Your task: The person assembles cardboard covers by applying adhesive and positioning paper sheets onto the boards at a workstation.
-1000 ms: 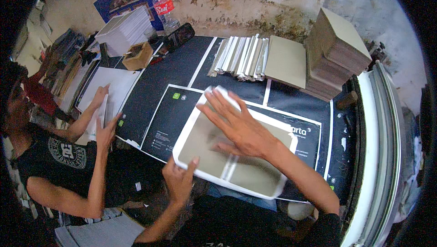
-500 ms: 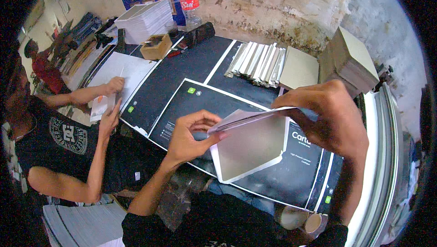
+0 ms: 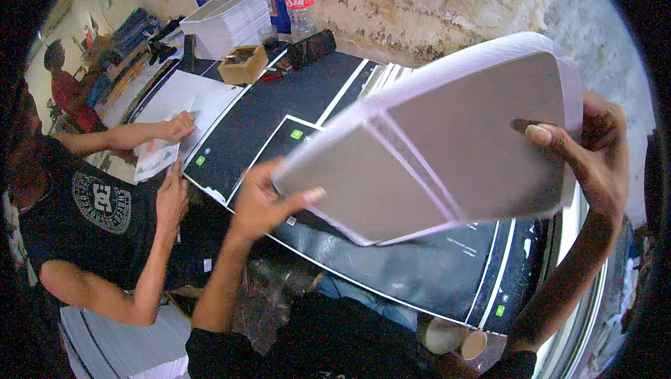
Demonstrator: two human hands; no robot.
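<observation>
An opened-out hardcover book case hangs tilted above the table, its inner side facing me. Two grey boards show, with a narrow spine strip between them and white paper turned over the edges. My left hand grips its left end, thumb in front and fingers behind. At the opposite end my right hand pinches the larger-looking board, thumb pressed on the grey face. The case's outer side is turned away from view. Beneath it lies a black panel with white borders, partly covered.
To the left, a co-worker's hands work over white sheets. A tall paper stack, a small wooden box, a plastic bottle and a black pouch stand far back. Another paper stack sits low left.
The book case, folded with its edge toward me before, is now spread open and raised. My right hand has moved right and turned; the card strips and board stacks behind are mostly hidden now.
</observation>
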